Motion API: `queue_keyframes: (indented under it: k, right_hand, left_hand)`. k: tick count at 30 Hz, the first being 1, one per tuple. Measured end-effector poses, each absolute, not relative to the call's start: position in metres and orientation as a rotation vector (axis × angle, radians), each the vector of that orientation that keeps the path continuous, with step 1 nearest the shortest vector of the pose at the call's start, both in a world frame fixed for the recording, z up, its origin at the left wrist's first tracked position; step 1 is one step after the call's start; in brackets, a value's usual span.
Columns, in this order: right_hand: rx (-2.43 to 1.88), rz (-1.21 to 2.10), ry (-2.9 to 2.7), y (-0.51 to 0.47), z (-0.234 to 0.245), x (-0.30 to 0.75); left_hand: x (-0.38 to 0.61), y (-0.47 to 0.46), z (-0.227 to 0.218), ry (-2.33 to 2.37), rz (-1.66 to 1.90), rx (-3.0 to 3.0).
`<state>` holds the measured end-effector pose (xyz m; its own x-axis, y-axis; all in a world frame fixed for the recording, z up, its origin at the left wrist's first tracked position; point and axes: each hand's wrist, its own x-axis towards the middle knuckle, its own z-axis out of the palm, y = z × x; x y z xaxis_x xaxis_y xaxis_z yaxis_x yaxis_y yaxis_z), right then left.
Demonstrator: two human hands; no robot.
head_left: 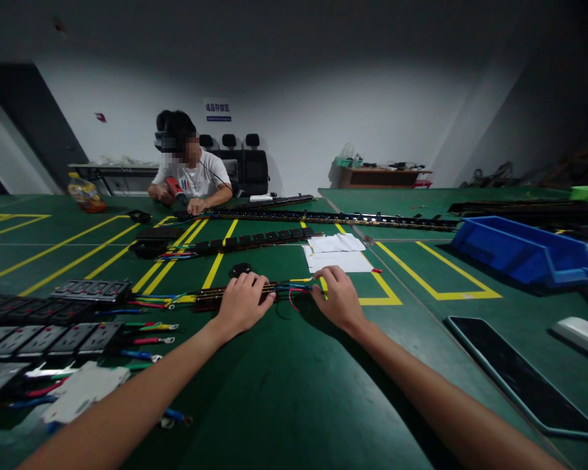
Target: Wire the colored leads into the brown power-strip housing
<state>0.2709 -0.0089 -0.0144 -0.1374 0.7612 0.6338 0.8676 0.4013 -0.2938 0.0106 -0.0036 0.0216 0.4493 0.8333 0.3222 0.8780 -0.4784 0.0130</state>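
My left hand is closed over a dark strip with copper-coloured bars, which lies on the green table. Red, blue and green wires come out of the strip's right end. At the ends of those wires, the curved thumb and fingers of my right hand appear to hold them; the exact contact is too small to see clearly. A round black object sits just beyond my left hand. White papers lie behind my right hand.
Socket strips with lugged wires lie at left, beside a white plate. A phone and blue bin are at right. Across the table, a person holds a red power tool by a long strip.
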Motion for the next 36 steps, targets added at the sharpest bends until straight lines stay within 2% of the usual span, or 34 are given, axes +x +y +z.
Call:
queue_keyframes:
  k: [6,15,28,36]
  right_hand:
    - [-1.264,-0.227,-2.014,-0.0086,-0.0164,0.2713]
    - [-1.433,-0.152,-2.048,-0.0061,-0.0176,0.2715]
    - [-1.289,-0.198,-2.038,-0.0075,-0.0177,0.2707]
    - [-1.390,-0.109,-2.125,-0.0061,-0.0171,0.2675]
  left_hand:
    - [0.0106,-0.0037,0.0210,-1.501,-0.430,-2.523]
    - [0.0107,-0.0038,0.0222,-1.522,-0.443,-2.539]
    - [0.0108,-0.0043,0.0219,-1.521,-0.446,-2.544]
    - [0.0105,-0.0041,0.0210,-1.527,-0.444,-2.519]
